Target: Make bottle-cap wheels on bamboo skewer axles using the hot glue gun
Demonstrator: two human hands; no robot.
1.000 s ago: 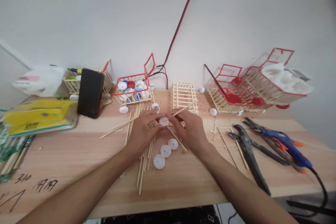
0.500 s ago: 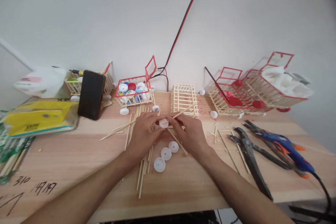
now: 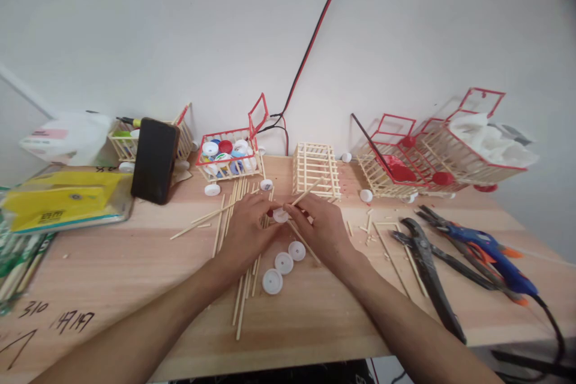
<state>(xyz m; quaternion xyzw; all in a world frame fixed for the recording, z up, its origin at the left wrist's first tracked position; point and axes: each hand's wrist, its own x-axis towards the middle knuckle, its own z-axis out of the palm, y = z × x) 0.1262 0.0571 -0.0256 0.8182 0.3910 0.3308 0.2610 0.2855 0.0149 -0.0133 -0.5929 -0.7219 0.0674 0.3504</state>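
Observation:
My left hand [image 3: 249, 227] is closed on a white bottle cap [image 3: 281, 215], pinching its rim between thumb and fingers. My right hand [image 3: 317, 223] grips a thin wooden stick [image 3: 308, 191], whose lower end meets the inside of that cap. Whether the end has passed into the cap I cannot tell. Below the hands, three white caps [image 3: 283, 263] lie in a slanting row, each with a small mark at its centre. Loose wooden sticks [image 3: 243, 294] run under and beside my left hand. Behind my right hand stands a plain slatted stick basket [image 3: 315, 171].
A small cart [image 3: 230, 156] full of bottle caps stands behind, near a phone [image 3: 155, 160]. More red-edged carts [image 3: 391, 156] stand at the back right. Pliers [image 3: 427, 276] and a blue glue gun [image 3: 492, 255] lie at right. A yellow package [image 3: 63, 201] lies at left.
My right hand has shifted slightly left and down toward the cap, and the stick has moved with it. The cap sits slightly lower in my left hand.

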